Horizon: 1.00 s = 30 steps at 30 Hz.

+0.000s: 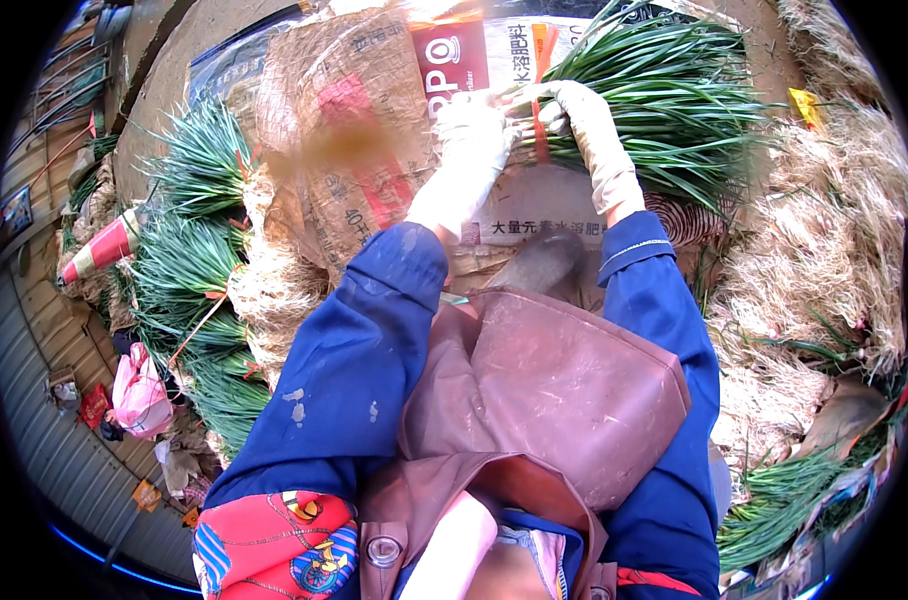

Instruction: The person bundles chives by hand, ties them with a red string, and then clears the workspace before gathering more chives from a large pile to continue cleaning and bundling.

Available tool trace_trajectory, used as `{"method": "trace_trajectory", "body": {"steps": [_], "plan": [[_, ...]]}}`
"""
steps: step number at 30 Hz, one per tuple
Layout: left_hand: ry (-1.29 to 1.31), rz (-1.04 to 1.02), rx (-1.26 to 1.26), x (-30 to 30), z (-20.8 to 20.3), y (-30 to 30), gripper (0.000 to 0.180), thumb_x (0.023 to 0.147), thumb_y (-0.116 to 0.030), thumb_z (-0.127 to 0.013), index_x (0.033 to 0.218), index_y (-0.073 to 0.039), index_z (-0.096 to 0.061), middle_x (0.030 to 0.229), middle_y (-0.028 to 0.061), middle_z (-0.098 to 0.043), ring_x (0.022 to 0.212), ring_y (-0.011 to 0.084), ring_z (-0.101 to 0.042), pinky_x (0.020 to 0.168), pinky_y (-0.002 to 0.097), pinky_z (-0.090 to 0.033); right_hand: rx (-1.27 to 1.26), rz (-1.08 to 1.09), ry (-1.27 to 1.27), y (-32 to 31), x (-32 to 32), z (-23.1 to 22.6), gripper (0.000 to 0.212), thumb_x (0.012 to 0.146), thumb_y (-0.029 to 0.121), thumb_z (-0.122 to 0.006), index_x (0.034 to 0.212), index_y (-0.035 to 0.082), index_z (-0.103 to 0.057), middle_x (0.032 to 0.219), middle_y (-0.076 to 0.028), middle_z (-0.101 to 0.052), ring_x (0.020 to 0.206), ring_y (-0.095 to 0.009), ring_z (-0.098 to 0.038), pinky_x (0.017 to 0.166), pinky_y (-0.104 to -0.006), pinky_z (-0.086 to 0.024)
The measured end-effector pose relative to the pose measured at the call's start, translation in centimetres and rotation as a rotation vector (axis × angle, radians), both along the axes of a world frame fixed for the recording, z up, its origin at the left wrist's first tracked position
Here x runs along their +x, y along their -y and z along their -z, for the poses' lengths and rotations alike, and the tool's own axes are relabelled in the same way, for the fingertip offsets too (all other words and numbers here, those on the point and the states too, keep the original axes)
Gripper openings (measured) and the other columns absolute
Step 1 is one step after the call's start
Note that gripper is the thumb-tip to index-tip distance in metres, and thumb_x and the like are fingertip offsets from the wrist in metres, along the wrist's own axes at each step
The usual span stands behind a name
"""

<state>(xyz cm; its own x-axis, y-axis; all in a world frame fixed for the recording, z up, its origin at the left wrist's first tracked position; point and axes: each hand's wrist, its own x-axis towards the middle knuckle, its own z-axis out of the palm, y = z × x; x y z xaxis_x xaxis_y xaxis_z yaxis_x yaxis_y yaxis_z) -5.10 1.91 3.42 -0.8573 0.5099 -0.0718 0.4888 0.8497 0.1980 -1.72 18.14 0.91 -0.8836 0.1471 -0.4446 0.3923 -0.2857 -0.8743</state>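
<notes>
Your right hand [585, 122], creased pale glove, grasps green bunch [664, 95] around stems; your left hand [472, 140], similarly gloved, closed on its pale stem ends. Bunch lies over wrinkled sacks [374, 75], long slender leaves fanning right, flat orange strip [542, 143] crossing at stems. To your left: bristly tied bunches [189, 165]; right: shaggy straw-coloured root pile [824, 210]

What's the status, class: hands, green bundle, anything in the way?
Left hand and right hand, gloved, at stem end of green bundle. Bundle above sacks, leafy end rightward. No obstruction visible.
</notes>
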Motion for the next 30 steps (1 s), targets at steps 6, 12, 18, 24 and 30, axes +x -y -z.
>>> {"method": "trace_trajectory", "body": {"steps": [6,12,18,24,30], "plan": [[-0.048,0.105,0.132,-1.0,3.5,1.5,0.021,0.071,-0.021,-0.066,0.081,-0.002,-0.066,0.097,0.0140,-0.058,0.085,0.0290,-0.055,0.080,0.0385,-0.044,-0.031,0.035,0.026,0.4,0.2,-0.1,0.027,0.088,0.020,-0.046,0.098,0.007,-0.068,0.063,0.002,-0.056,0.053,-0.006,-0.046,0.050,-0.0186,-0.035],[0.091,0.180,0.374,-1.7,4.8,3.4,0.012,0.074,-0.005,-0.061,0.080,0.004,-0.055,0.091,0.0173,-0.055,0.084,0.0327,-0.055,0.079,0.0365,-0.045,-0.017,-0.002,-0.016,0.0,0.5,0.2,0.030,0.089,0.023,-0.044,0.097,0.004,-0.065,0.070,-0.004,-0.062,0.057,-0.010,-0.053,0.052,-0.0216,-0.042],[0.154,0.137,0.548,-1.8,2.5,2.9,0.012,0.073,-0.001,-0.061,0.085,-0.004,-0.063,0.103,0.0130,-0.059,0.089,0.0295,-0.056,0.081,0.0354,-0.046,0.013,-0.022,0.103,-0.2,0.6,0.1,0.030,0.088,0.024,-0.045,0.094,0.005,-0.067,0.066,-0.002,-0.061,0.051,-0.009,-0.050,0.049,-0.0200,-0.040],[-0.019,0.059,0.289,-4.4,4.1,1.6,0.035,0.065,-0.019,-0.068,0.098,-0.009,-0.063,0.100,0.0123,-0.061,0.094,0.0270,-0.057,0.081,0.0358,-0.045,-0.040,0.009,0.087,0.9,2.2,-1.2,0.018,0.085,0.018,-0.054,0.088,0.006,-0.068,0.057,0.003,-0.053,0.044,-0.003,-0.039,0.042,-0.0179,-0.029],[-0.054,0.361,0.000,-5.0,0.7,0.7,0.039,0.065,-0.026,-0.068,0.101,-0.011,-0.060,0.099,0.0072,-0.059,0.095,0.0236,-0.054,0.079,0.0362,-0.043,0.018,-0.084,0.129,0.3,2.8,-0.6,0.029,0.089,0.021,-0.043,0.091,0.007,-0.068,0.061,0.000,-0.058,0.050,-0.006,-0.048,0.048,-0.0184,-0.037]]}}
